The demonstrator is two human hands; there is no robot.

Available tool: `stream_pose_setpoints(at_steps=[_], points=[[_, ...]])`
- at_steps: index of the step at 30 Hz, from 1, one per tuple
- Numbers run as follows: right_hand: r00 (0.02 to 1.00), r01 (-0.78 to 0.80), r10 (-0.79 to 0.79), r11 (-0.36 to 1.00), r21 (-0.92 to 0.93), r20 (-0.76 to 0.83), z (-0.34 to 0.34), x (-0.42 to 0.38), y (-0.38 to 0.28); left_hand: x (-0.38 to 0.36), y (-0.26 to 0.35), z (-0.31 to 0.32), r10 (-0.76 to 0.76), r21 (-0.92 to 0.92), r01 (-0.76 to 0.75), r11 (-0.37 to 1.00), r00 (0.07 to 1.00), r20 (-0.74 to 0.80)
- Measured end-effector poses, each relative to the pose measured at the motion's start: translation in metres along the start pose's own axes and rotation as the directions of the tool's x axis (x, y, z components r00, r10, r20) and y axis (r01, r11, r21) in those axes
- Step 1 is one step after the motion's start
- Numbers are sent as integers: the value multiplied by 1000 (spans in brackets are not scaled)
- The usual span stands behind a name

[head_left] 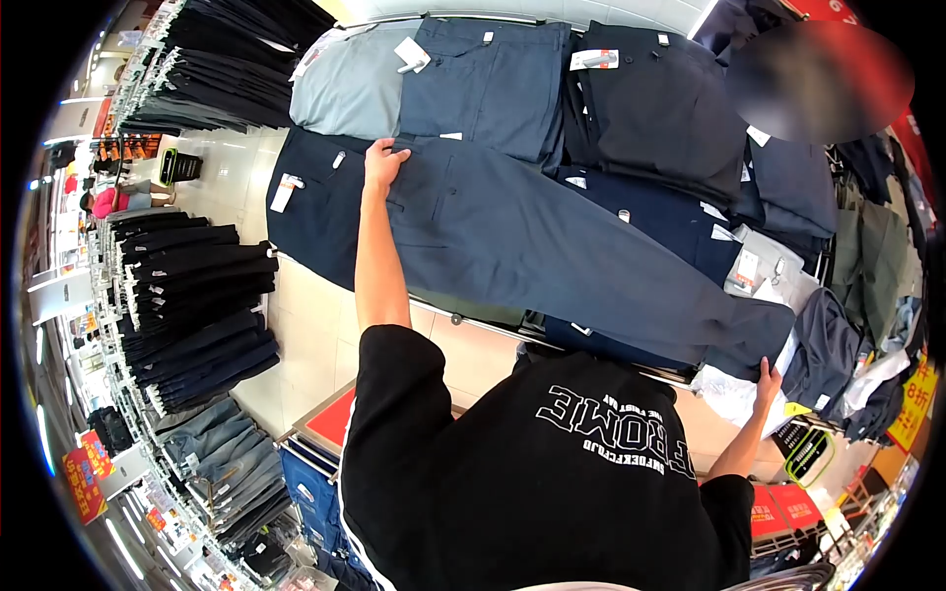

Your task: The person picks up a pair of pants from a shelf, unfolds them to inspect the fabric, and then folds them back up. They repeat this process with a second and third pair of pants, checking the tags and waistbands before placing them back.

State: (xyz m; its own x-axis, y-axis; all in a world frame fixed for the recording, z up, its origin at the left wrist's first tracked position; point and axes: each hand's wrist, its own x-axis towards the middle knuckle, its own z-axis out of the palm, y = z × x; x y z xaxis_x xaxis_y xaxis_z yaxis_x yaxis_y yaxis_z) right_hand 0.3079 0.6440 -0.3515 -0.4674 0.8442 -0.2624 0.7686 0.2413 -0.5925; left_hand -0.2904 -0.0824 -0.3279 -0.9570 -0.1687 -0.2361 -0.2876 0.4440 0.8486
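Dark trousers (552, 236) — left hand (384, 163) pinching waist, right hand (768, 380) gripping hem — black shirt (512, 473) lettered "FROME".

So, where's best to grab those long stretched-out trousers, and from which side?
Probably by both ends, from the near side: left hand at the waist, right hand at the hem. The trousers lie long and limp, so gripping one end alone would likely let the other sag.
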Motion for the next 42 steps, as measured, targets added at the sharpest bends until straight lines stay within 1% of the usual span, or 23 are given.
stream_pose_setpoints(at_steps=[1,2,4,5,6,7,9,10,12,14,16,17,18,19,22,24,27,28,31,32,35,36,42], points=[[1000,0,0,1000,0,0,-2,0,0,1,-1,2,73,169,-65,984,996,-43],[1000,14,-14,1000,-25,-15,-4,0,0,0,-3,2,74,169,-66,983,996,-42],[999,17,-18,999,-48,-41,-1,-6,-5,-21,14,9,259,579,-99,809,945,-202],[991,110,-103,991,82,-85,6,-15,-22,-22,6,11,319,626,-108,772,918,-235],[972,201,-171,960,193,-160,6,-27,-36,-37,11,13,413,602,-206,772,881,-229],[975,201,-178,959,198,-131,3,-34,-46,-47,10,18,496,549,-292,783,826,-268],[994,19,5,975,222,-107,1,-47,-53,-92,28,33,501,381,-369,848,793,-346],[975,128,-84,969,212,-204,9,-40,-24,-109,23,39,495,397,-352,848,794,-353],[950,216,-175,967,138,-259,16,-42,-21,-144,7,55,464,253,-393,884,800,-381],[923,246,-216,968,57,-317,23,-44,-18,-184,1,75,499,286,-414,864,776,-385],[957,203,-161,966,162,-240,22,-52,-33,-225,8,97,500,269,-425,864,783,-371],[988,113,-106,992,59,-112,15,-52,-36,-243,10,111,525,265,-455,850,766,-371],[988,108,-100,992,68,-115,13,-53,-38,-259,10,122,545,266,-477,837,765,-343],[989,127,-122,990,61,-79,14,-54,-42,-279,19,138,488,126,-474,872,813,-319],[996,94,-94,993,73,1,5,-62,-64,-320,29,171,571,86,-565,821,813,-111],[996,53,-89,816,576,34,-3,-64,-70,-344,46,182,677,146,-671,727,736,8],[990,98,-133,478,873,-38,-40,-66,-73,-359,61,189,732,138,-733,666,678,69],[989,106,-131,345,933,-64,-53,-62,-61,-360,60,189,733,148,-734,663,677,74],[968,40,-248,299,953,37,-78,-52,-16,-356,53,181,681,146,-682,717,730,63],[958,6,-274,334,942,90,-79,-48,-3,-352,48,176,680,161,-679,716,731,57],[948,-150,-151,563,813,280,-73,-41,26,-332,28,146,577,207,-555,806,814,-65],[945,-174,-116,616,768,307,-69,-41,36,-321,20,131,584,256,-545,799,803,-114],[948,-222,-43,621,751,316,-55,-49,42,-245,-56,11,434,438,-221,871,764,-478]])
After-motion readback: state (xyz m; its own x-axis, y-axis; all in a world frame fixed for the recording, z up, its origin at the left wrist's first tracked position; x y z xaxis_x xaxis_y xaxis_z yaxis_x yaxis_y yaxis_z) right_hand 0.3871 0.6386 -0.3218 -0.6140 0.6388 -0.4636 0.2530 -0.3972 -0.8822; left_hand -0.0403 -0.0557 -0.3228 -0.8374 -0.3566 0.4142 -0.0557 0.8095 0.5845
